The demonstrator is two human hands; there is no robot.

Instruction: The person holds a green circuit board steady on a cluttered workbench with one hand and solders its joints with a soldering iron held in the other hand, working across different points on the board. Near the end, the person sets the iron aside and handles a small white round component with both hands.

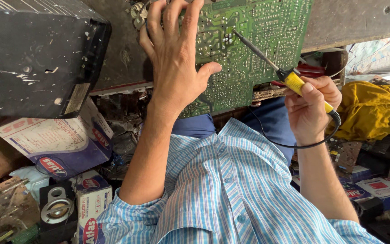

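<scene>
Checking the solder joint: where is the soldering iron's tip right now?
In the head view, the soldering iron, held in the right hand, has its tip on the green circuit board, just right of the left hand.

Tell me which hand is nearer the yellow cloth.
The right hand, holding the soldering iron just beside the yellow cloth. The left hand rests on the circuit board, far across.

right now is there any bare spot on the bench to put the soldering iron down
Barely. The one bare strip is the worn bench top between the black casing and the left hand on the green circuit board. Right of the right hand holding the soldering iron lies yellow cloth; boxes crowd below.
</scene>
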